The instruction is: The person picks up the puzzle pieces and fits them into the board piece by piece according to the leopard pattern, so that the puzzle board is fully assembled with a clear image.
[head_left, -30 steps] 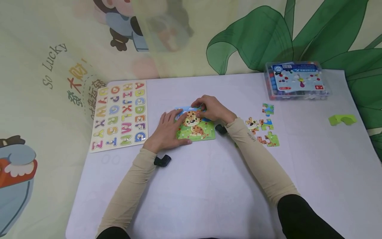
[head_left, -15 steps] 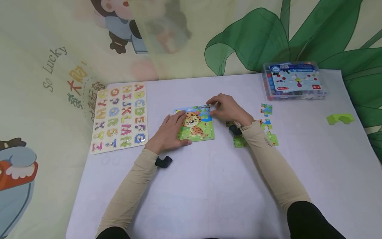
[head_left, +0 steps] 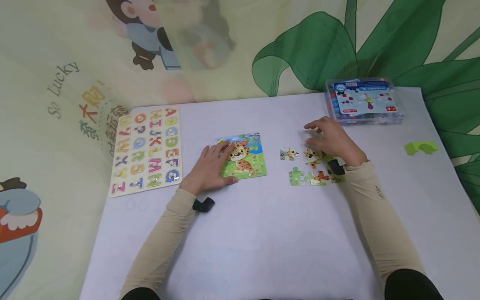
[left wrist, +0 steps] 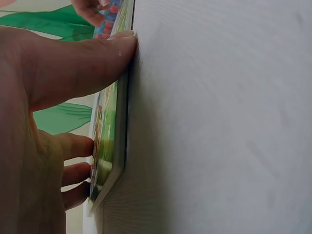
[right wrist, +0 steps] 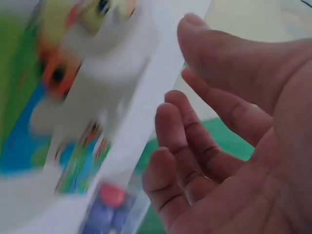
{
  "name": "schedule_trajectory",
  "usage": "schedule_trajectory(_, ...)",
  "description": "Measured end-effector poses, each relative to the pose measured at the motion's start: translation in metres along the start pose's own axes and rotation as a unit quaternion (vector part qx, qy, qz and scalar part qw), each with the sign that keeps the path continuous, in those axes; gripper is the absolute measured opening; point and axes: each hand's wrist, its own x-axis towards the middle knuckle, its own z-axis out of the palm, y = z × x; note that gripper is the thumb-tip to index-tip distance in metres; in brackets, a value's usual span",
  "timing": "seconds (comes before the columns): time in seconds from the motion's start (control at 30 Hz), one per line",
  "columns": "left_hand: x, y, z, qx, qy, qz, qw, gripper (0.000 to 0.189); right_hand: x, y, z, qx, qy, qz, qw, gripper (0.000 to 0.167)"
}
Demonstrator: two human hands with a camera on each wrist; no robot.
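My left hand [head_left: 211, 170] rests on the left side of a square puzzle board [head_left: 252, 160] with a leopard picture. In the left wrist view its thumb [left wrist: 92, 66] lies on the board's near edge and its fingers touch the picture side. To the right, my right hand [head_left: 333, 139] hovers over loose jigsaw pieces, fingers loosely bent and nothing between them. A piece with part of an animal's face [head_left: 311, 156] lies below its fingertips. Other pieces are a small one [head_left: 289, 153], a green one [head_left: 296, 176] and a green-and-orange one [head_left: 318, 178]. Some are hidden under the right hand and wrist.
An alphabet board [head_left: 146, 152] lies at the left of the white table [head_left: 262, 233]. A clear plastic box [head_left: 363, 102] with a blue label stands at the back right. A green arch block [head_left: 421, 147] lies near the right edge. A printed curtain hangs behind.
My right hand has left the puzzle board's top edge and moved right, over the loose pieces. The board's upper right corner is now uncovered. My left hand has stayed on the board.
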Motion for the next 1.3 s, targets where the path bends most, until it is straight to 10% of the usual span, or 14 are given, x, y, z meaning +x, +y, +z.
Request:
schedule_trajectory(0.43,0.001,-0.001,0.000,0.014,-0.002,0.008,0.9999,0.104,-0.024,0.035,-0.014,-0.101,0.018,0.078,0.9917,0.048)
schedule_trajectory(1.3,0.002,0.001,0.000,0.014,-0.010,0.004,0.9998,0.100,-0.025,0.053,-0.012,-0.031,0.023,0.062,0.9973,0.041)
